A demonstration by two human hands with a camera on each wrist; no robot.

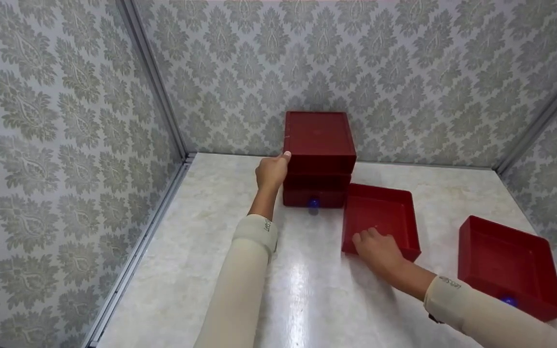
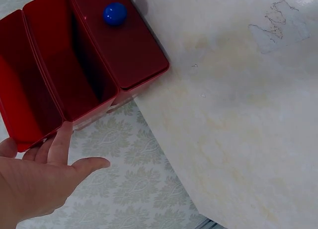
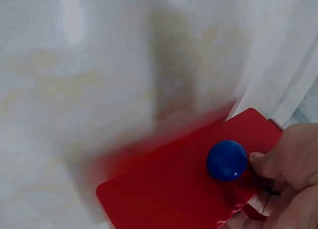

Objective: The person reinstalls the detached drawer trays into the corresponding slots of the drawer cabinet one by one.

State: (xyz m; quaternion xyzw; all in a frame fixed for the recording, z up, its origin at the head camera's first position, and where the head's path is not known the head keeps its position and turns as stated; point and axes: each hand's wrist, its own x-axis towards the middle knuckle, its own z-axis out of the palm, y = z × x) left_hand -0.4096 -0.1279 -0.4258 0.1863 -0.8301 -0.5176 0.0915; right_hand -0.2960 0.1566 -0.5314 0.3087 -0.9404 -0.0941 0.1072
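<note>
A red drawer cabinet (image 1: 319,133) stands against the back wall, its two upper slots hollow. Its bottom drawer (image 2: 134,50) is in place, with a blue knob (image 2: 115,14) on the front. My left hand (image 1: 272,173) touches the cabinet's left side near the top, fingers extended and thumb held away in the left wrist view. To the cabinet's right is a loose red drawer (image 1: 380,210). My right hand (image 1: 380,251) pinches its front panel (image 3: 164,189), thumb beside the blue knob (image 3: 227,160) and other fingers behind the panel.
A second loose red drawer (image 1: 505,251) lies at the right of the pale marbled table (image 1: 191,270), open side up. Patterned walls (image 1: 240,63) enclose the table at the back, left and right. A metal rail (image 1: 138,256) runs along the left edge.
</note>
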